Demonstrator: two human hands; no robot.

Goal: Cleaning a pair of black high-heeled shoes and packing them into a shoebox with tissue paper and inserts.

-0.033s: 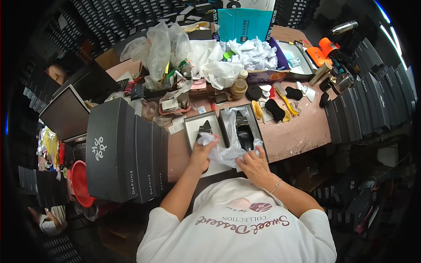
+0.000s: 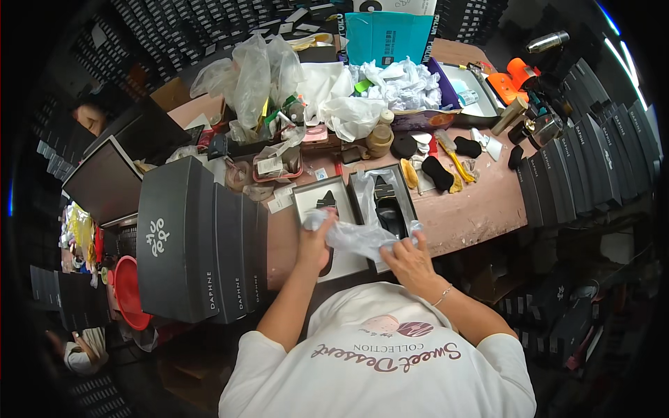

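My left hand is closed around a black shoe, and thin white tissue paper bunches over its thumb. Most of that shoe is hidden by the hand; its strapped end shows above. Beneath them lies a shallow open box part with a white inside. The tissue stretches across to my right hand, whose fingers pinch its other end at the near edge of the dark shoe box. Inside this box another black shoe rests on tissue.
Dark shoe boxes stand in a row on the left and on the right. Behind the open box lie a yellow-handled brush, black pads and a jar. A purple box of crumpled paper stands at the back.
My left hand has shifted slightly left, and the tissue between my hands is drawn out wider and flatter. My right hand has moved a little to the right.
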